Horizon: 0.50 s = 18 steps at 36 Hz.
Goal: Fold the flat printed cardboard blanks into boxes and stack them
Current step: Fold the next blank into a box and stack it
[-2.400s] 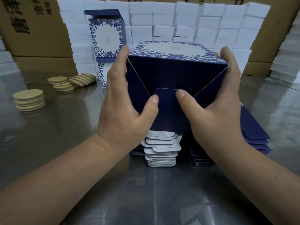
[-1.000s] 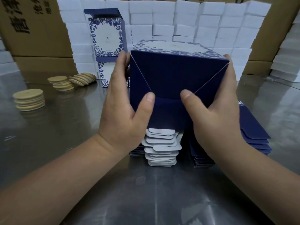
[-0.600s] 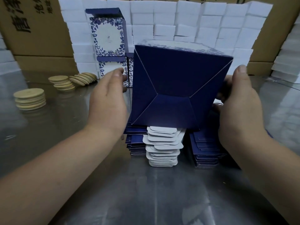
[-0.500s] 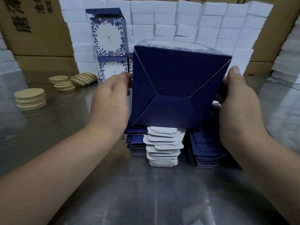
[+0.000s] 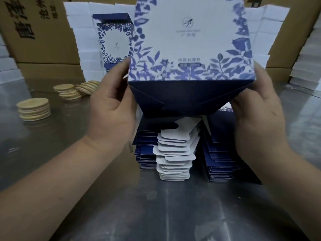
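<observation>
I hold a folded box (image 5: 189,42) up in front of me, its white face with blue leaf print towards me and its closed navy bottom (image 5: 184,100) facing down. My left hand (image 5: 112,108) grips the box's lower left side and my right hand (image 5: 257,110) grips its lower right side. Under the box lies a pile of flat blanks (image 5: 173,153), navy and white, on the steel table (image 5: 156,206). At the back left stand finished boxes (image 5: 113,44), one on another.
Two piles of round wooden lids (image 5: 33,108) (image 5: 69,91) lie at the left, with more lids leaning behind them. White foam blocks (image 5: 260,32) are stacked along the back in front of brown cartons (image 5: 34,32).
The box has been lifted and tipped upright, so its printed face now shows instead of the navy bottom. Both hands have moved from pressing the bottom flaps to the box's sides.
</observation>
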### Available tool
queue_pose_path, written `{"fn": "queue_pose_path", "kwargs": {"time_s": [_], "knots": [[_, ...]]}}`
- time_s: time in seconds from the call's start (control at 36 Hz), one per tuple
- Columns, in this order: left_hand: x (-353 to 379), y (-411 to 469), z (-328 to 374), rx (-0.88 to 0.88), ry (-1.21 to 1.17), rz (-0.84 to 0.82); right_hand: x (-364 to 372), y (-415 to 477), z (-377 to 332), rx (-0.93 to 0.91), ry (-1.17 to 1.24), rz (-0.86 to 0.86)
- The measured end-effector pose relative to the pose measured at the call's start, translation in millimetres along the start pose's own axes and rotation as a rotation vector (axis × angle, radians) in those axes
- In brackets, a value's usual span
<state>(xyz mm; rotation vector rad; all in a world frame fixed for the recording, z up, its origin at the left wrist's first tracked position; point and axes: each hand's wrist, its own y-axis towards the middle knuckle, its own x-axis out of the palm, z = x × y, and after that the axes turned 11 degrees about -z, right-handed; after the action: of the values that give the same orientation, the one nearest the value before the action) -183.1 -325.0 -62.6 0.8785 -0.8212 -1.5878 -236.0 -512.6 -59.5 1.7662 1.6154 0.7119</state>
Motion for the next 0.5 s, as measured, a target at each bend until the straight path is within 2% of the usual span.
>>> {"fn": "queue_pose_path", "kwargs": {"time_s": [0.17, 0.28, 0.36, 0.42, 0.5], "knots": [[3.3, 3.4, 2.7, 0.013, 0.055, -0.038, -3.0, 0.5, -0.1, -0.051, 0.008, -0.066], [1.7, 7.7, 6.8, -0.159, -0.246, 0.095, 0.7, -0.2, 1.8, -0.083, -0.040, -0.077], [-2.7, 9.6, 7.1, -0.229, -0.373, 0.148, -1.1, -2.7, 2.8, -0.045, -0.037, -0.058], [-4.9, 9.8, 5.8, -0.244, -0.417, 0.149, -1.8, -2.4, 1.3, 0.001, -0.113, -0.061], [-5.0, 6.9, 3.7, -0.218, -0.328, 0.052, -4.6, -0.7, -3.1, 0.067, -0.062, -0.079]]}}
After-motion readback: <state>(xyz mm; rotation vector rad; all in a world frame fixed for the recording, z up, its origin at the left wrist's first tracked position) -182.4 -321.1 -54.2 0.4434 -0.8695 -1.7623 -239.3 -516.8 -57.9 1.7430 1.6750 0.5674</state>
